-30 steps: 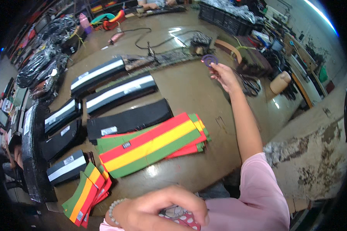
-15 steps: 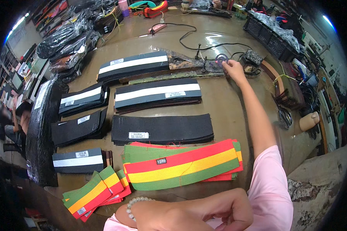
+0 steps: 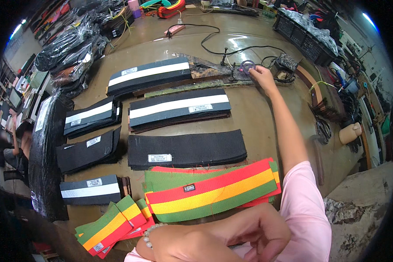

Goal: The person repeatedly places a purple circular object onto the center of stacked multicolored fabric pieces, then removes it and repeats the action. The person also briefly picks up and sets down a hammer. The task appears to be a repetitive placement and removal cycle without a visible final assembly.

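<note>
My right hand (image 3: 261,76) reaches far over the table, thumb and fingers pinched on a small purple ring (image 3: 248,65). The ring is beside the dark metal fixture (image 3: 240,75) at the end of a long narrow board. Close to me, my left hand (image 3: 249,233), with a bead bracelet (image 3: 149,233) at its wrist, is closed with curled fingers. Whatever those fingers hold, if anything, is hidden. Just beyond it lies a stack of red, yellow and green striped straps (image 3: 214,192). Shorter striped pieces (image 3: 111,225) are fanned out at its left.
Black straps (image 3: 187,148) and black-and-white straps (image 3: 179,107) lie in stacks. A black cable (image 3: 209,39) runs to a pink power strip (image 3: 174,30). Wrapped bundles (image 3: 70,52) stand at the left, a black crate (image 3: 301,35) at the far right. A person (image 3: 15,146) sits at the left.
My view has shifted slightly. My right hand stays by the fixture with the purple ring, which shows more fully now. My left hand remains curled near me; the strap stacks are undisturbed.
</note>
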`<action>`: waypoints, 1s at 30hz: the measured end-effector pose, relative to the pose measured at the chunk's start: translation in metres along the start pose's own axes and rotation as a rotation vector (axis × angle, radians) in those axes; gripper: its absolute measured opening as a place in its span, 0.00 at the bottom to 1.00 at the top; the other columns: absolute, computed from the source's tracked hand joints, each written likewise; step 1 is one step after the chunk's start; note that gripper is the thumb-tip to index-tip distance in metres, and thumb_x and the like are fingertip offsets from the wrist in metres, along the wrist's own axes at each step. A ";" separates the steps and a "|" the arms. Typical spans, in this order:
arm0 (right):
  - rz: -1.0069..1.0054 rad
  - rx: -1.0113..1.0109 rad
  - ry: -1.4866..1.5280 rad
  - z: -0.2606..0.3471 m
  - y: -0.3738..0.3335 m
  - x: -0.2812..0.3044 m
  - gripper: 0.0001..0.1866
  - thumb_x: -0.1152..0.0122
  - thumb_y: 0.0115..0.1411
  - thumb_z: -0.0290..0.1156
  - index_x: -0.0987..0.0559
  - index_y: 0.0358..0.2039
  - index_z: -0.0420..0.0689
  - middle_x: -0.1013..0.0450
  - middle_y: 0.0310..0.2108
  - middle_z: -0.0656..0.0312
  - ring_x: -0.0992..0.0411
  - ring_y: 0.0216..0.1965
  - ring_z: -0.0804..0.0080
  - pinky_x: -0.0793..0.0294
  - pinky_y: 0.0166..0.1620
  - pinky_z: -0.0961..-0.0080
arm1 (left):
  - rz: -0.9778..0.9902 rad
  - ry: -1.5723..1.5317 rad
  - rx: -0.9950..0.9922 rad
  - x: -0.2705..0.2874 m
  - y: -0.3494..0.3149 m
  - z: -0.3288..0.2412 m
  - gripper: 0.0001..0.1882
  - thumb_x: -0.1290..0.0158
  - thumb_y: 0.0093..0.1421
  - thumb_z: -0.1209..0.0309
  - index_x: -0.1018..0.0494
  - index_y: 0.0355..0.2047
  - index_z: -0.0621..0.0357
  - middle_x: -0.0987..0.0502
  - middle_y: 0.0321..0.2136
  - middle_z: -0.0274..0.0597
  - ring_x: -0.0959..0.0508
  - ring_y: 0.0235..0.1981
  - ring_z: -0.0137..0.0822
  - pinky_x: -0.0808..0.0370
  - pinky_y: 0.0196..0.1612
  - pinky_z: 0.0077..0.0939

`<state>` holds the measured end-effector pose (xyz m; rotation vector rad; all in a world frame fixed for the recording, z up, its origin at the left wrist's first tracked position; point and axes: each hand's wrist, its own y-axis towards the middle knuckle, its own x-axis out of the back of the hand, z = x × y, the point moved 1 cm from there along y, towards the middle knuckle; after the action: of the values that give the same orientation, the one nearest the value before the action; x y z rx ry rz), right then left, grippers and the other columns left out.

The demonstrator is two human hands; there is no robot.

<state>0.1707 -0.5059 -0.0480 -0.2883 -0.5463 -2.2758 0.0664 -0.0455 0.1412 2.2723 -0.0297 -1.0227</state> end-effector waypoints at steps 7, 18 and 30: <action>-0.176 0.014 -0.072 0.002 -0.017 0.009 0.19 0.34 0.59 0.40 0.25 0.21 0.38 0.31 0.19 0.66 0.36 0.23 0.76 0.35 0.30 0.76 | -0.305 -0.167 0.399 -0.016 -0.004 -0.017 0.13 0.39 0.60 0.71 0.28 0.38 0.67 0.34 0.38 0.42 0.30 0.36 0.27 0.33 0.37 0.18; -0.296 0.145 -0.254 -0.006 -0.042 0.003 0.20 0.34 0.56 0.38 0.28 0.19 0.35 0.32 0.24 0.51 0.32 0.27 0.56 0.32 0.33 0.65 | -0.195 -0.044 0.292 -0.008 -0.010 0.013 0.18 0.39 0.60 0.70 0.34 0.41 0.66 0.33 0.38 0.40 0.30 0.34 0.25 0.33 0.36 0.15; -0.296 0.212 -0.344 0.002 -0.045 0.004 0.18 0.36 0.55 0.37 0.26 0.22 0.34 0.31 0.25 0.50 0.31 0.28 0.54 0.31 0.34 0.64 | -0.085 0.106 0.057 -0.004 0.007 0.024 0.03 0.46 0.59 0.80 0.26 0.34 0.64 0.31 0.37 0.43 0.29 0.31 0.26 0.31 0.34 0.15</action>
<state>0.1354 -0.4798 -0.0580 -0.5271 -1.0612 -2.4365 0.0484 -0.0633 0.1360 2.3946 0.0835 -0.9531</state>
